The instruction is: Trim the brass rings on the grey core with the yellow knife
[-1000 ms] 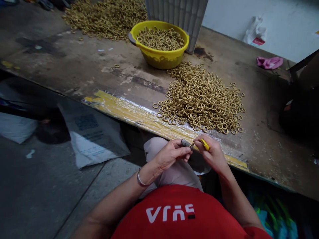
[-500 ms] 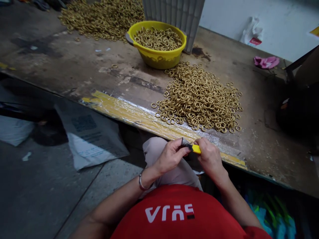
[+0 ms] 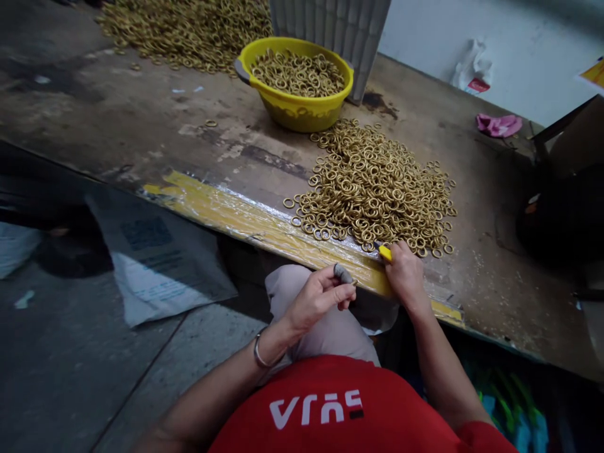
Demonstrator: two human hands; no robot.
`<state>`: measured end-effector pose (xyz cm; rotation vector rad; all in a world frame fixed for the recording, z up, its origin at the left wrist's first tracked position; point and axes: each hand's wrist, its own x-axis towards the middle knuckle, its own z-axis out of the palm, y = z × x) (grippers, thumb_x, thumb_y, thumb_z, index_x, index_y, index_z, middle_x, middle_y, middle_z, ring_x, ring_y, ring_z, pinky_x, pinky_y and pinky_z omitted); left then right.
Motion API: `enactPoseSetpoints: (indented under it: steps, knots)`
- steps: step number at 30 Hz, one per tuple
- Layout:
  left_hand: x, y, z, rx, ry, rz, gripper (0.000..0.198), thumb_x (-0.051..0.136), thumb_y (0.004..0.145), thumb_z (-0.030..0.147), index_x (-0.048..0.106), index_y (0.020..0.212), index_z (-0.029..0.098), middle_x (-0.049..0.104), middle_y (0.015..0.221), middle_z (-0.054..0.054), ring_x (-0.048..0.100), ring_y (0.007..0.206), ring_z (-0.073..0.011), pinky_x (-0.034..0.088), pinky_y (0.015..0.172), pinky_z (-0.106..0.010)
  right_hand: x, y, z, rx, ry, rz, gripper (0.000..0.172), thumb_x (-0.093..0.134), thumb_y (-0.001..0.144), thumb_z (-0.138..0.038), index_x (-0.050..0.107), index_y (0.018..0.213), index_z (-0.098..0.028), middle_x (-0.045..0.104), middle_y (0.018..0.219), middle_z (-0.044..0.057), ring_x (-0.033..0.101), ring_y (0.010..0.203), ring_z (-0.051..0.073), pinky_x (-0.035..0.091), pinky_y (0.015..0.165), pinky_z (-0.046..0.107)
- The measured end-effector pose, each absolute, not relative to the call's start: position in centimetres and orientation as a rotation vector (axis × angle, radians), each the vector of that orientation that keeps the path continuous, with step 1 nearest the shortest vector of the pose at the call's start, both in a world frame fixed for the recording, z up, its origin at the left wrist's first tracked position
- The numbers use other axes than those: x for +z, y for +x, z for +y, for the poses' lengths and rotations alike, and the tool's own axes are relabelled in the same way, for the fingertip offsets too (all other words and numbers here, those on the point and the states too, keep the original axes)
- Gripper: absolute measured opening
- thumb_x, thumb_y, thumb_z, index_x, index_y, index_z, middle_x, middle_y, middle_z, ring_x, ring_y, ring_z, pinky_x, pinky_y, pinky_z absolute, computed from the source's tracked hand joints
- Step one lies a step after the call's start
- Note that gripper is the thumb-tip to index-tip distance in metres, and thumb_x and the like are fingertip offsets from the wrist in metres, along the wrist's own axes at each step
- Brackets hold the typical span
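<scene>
My left hand (image 3: 323, 297) is over my knee, just off the table's front edge, with its index fingertip wrapped in grey. Its thumb and index finger pinch a small gold ring (image 3: 355, 283), of which only a bit shows. My right hand (image 3: 406, 274) is closed around a yellow cutter (image 3: 385, 253) with a dark tip, at the near edge of the pile of gold rings (image 3: 377, 182). The two hands are apart. Behind the pile stands a yellow basin (image 3: 302, 113) filled with similar rings.
Another heap of rings (image 3: 189, 31) lies at the back left. A grey ribbed panel (image 3: 330, 38) stands behind the basin. Yellow tape (image 3: 236, 211) covers the table's front edge. A pink cloth (image 3: 499, 125) and a dark object (image 3: 561, 220) are at the right. A white sack (image 3: 160, 264) is below the table.
My right hand has moved away from my left, forward to the pile's edge, with the yellow cutter. A bit of ring now shows at my left fingertips. The view has shifted slightly.
</scene>
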<state>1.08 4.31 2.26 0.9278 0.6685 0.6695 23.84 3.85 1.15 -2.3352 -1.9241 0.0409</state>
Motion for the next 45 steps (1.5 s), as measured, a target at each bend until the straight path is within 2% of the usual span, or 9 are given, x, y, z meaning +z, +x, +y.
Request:
enactPoseSetpoints:
  steps: [3, 6, 9, 13, 21, 27, 36, 41, 45]
  knots:
    - [1.5, 1.2, 4.9, 0.599, 0.687, 0.595, 0.029, 0.069, 0.076, 0.036, 0.056, 0.091, 0.015, 0.066, 0.075, -0.004, 0.056, 0.056, -0.0106, 0.039, 0.048, -0.021, 1.7, 23.7, 3.6, 0.277, -2.081, -1.855, 0.014, 0.051, 0.088, -0.019, 0.061, 0.078, -0.017, 0.058, 0.082, 0.006, 0.052, 0.071, 0.017, 0.037, 0.065, 0.029]
    - [1.2, 1.3, 5.3, 0.603, 0.624, 0.594, 0.028, 0.067, 0.077, 0.039, 0.057, 0.086, 0.014, 0.069, 0.084, -0.009, 0.06, 0.06, -0.0119, 0.037, 0.043, -0.019, 3.4, 23.4, 2.8, 0.649, -1.679, -1.799, 0.022, 0.051, 0.093, -0.029, 0.057, 0.075, -0.02, 0.055, 0.074, 0.001, 0.053, 0.07, 0.015, 0.04, 0.068, 0.028]
    - [1.3, 1.5, 5.4, 0.597, 0.674, 0.691, 0.032, 0.069, 0.078, 0.044, 0.055, 0.082, 0.015, 0.067, 0.073, -0.004, 0.054, 0.05, -0.0078, 0.029, 0.038, -0.016, 5.1, 22.6, 2.0, 0.912, -1.441, -1.813, 0.022, 0.051, 0.095, -0.031, 0.058, 0.078, -0.02, 0.056, 0.076, 0.001, 0.054, 0.071, 0.014, 0.042, 0.069, 0.027]
    - [1.8, 1.6, 5.2, 0.469, 0.719, 0.646, 0.038, 0.074, 0.075, 0.047, 0.058, 0.082, 0.014, 0.063, 0.063, 0.0, 0.045, 0.042, -0.0038, 0.023, 0.035, -0.015, 6.0, 21.7, 1.5, 0.988, -1.314, -1.836, 0.019, 0.051, 0.096, -0.03, 0.057, 0.081, -0.02, 0.056, 0.078, 0.001, 0.054, 0.073, 0.014, 0.043, 0.07, 0.027]
    - [3.0, 1.7, 4.0, 0.532, 0.768, 0.643, 0.039, 0.078, 0.072, 0.046, 0.061, 0.079, 0.012, 0.061, 0.07, -0.002, 0.047, 0.05, -0.0049, 0.031, 0.041, -0.016, 5.6, 20.8, -0.4, 0.726, -1.488, -1.916, 0.012, 0.05, 0.091, -0.018, 0.062, 0.093, -0.021, 0.062, 0.088, 0.005, 0.059, 0.08, 0.017, 0.045, 0.072, 0.028]
    - [2.4, 2.1, 3.3, 0.625, 0.951, 0.709, 0.03, 0.067, 0.082, 0.043, 0.056, 0.083, 0.015, 0.052, 0.062, 0.004, 0.043, 0.05, -0.006, 0.034, 0.046, -0.019, 4.9, 19.6, -1.6, 0.425, -1.887, -2.108, 0.029, 0.048, 0.079, -0.003, 0.064, 0.097, -0.019, 0.063, 0.094, 0.006, 0.06, 0.079, 0.018, 0.042, 0.069, 0.027]
    - [5.2, 1.0, 3.1, 0.7, 1.381, 0.747, 0.015, 0.061, 0.083, 0.025, 0.058, 0.073, 0.015, 0.055, 0.071, 0.0, 0.048, 0.07, -0.0119, 0.041, 0.066, -0.025, 3.3, 22.5, 0.2, 0.071, -2.561, -1.956, 0.022, 0.043, 0.086, -0.005, 0.063, 0.089, -0.014, 0.064, 0.086, 0.011, 0.054, 0.062, 0.018, 0.03, 0.055, 0.03]
    - [3.6, 1.2, 3.5, 0.58, 0.981, 0.652, 0.031, 0.065, 0.083, 0.043, 0.05, 0.075, 0.016, 0.045, 0.062, 0.005, 0.035, 0.052, -0.0063, 0.029, 0.049, -0.02, 1.8, 23.3, 2.8, 0.141, -2.196, -2.047, 0.024, 0.049, 0.082, -0.005, 0.064, 0.096, -0.017, 0.063, 0.094, 0.008, 0.059, 0.083, 0.02, 0.039, 0.07, 0.028]
    - [2.0, 1.3, 4.0, 0.569, 0.73, 0.656, 0.036, 0.073, 0.076, 0.043, 0.049, 0.081, 0.017, 0.047, 0.061, 0.006, 0.034, 0.048, -0.0043, 0.022, 0.043, -0.017, 1.2, 21.6, 4.7, 0.134, -2.202, -2.068, 0.027, 0.048, 0.08, -0.005, 0.065, 0.098, -0.018, 0.062, 0.099, 0.008, 0.056, 0.075, 0.017, 0.036, 0.065, 0.027]
